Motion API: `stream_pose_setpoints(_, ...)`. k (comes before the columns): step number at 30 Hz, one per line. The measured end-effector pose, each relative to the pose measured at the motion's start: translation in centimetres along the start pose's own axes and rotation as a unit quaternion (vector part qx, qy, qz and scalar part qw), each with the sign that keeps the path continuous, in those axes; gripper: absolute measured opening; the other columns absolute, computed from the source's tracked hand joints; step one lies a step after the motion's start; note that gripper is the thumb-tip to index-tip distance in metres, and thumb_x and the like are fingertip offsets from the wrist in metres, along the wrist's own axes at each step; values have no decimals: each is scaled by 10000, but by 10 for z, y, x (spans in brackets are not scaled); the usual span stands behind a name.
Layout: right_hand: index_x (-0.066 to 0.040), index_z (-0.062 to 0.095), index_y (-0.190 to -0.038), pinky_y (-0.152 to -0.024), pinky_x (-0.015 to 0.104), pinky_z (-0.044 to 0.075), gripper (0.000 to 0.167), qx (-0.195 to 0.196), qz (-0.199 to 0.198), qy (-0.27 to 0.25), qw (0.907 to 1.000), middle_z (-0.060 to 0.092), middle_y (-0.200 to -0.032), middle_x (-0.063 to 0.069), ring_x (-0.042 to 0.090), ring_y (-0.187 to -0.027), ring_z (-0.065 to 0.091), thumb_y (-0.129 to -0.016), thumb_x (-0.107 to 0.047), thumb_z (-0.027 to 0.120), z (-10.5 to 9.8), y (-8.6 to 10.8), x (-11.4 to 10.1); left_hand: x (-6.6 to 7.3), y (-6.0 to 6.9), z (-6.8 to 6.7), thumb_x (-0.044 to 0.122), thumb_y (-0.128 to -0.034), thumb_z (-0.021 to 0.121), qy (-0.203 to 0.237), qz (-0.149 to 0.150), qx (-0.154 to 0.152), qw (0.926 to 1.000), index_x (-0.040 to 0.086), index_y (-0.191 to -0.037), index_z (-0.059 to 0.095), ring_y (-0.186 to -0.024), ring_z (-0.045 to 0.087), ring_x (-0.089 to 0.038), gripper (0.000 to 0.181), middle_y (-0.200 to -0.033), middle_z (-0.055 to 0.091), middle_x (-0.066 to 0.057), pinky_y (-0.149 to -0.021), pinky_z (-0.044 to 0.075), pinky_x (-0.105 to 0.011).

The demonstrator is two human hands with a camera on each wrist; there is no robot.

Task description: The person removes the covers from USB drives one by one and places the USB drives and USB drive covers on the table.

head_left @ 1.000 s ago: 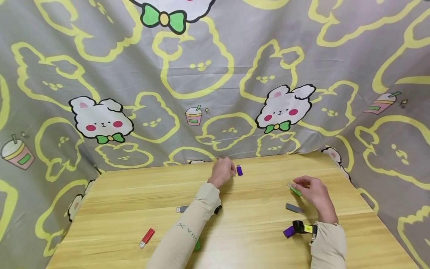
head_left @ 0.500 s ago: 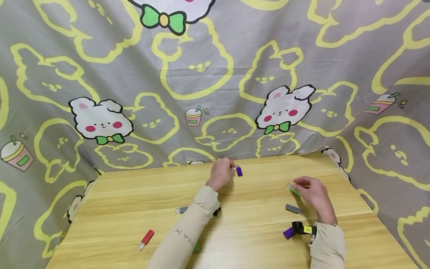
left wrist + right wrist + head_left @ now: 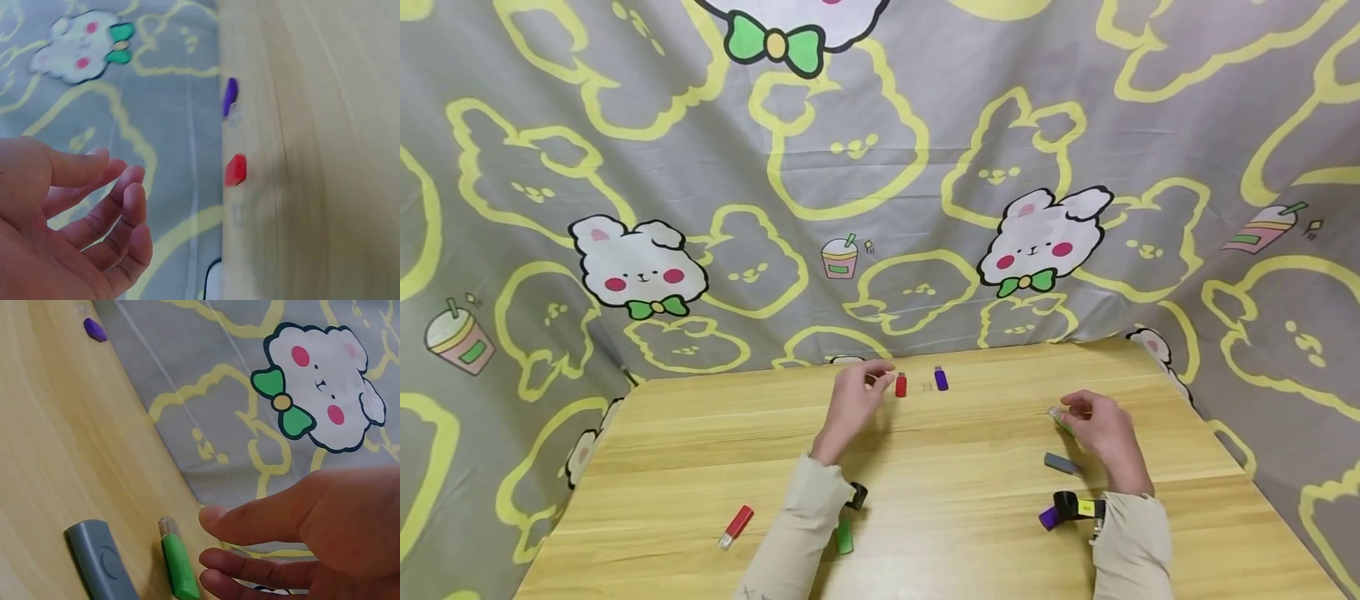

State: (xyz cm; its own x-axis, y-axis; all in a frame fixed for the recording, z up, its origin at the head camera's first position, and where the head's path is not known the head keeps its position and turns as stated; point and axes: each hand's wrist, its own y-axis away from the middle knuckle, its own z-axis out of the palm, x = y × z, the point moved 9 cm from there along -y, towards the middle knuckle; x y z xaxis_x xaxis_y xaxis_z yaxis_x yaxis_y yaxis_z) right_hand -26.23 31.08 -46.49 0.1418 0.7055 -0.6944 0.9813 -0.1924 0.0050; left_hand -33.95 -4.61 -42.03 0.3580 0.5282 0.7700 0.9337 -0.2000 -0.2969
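My left hand is just left of a small red USB stick at the table's back edge. Its fingers are loosely bent around nothing in the left wrist view, with the red stick apart from them. Right of that stick lie a small clear piece and a purple stick. At the right, my right hand hovers beside a green stick with a clear end. Its thumb and fingers are parted, and the green stick lies on the table, not gripped.
A grey stick and a second purple one lie near my right wrist. Another red stick is at the front left, and a green one beside my left sleeve. A patterned curtain hangs behind the table.
My left hand has moved left, uncovering the small red stick and the clear piece. Its sleeve now covers the place where a grey stick showed. The right hand has hardly moved.
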Motion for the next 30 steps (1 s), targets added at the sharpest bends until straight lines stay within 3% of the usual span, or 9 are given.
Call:
stream_pose_setpoints(6,99,645,-1193,-839,576,492,315,-80,85,108,9999,656,-1077,303,453,-991,602,-927,-57,710,5,-2,3,-15,25,-30,93,-985,699,316,-248,448,9982,47,-1139,768,-906,706,-250,175,-1019,759,-79,-720,578,-313)
stream_pose_setpoints(11,94,665,-1145,-824,588,477,289,-22,61,152,9999,665,-1052,298,458,-971,604,-885,-14,730,9,-6,2,-28,36,-45,83,-988,692,519,-397,638,9958,51,-1140,767,-922,712,-272,173,-1024,754,-94,-774,596,-349)
stream_pose_setpoints(18,77,695,-1079,-753,497,473,228,82,99,296,9995,676,-985,237,400,-909,603,-861,9,704,12,-7,5,-37,41,-50,61,-988,685,1036,-498,574,9917,10,-1153,751,-920,689,-436,185,-1032,748,-175,-752,580,-266)
stream_pose_setpoints(30,77,694,-1041,-690,368,414,241,98,227,77,9997,651,-905,166,329,-849,562,-806,51,746,13,-6,9,-35,44,-44,45,-984,685,1143,-551,366,9912,8,-1128,754,-874,695,-373,164,-998,752,-158,-740,569,-242)
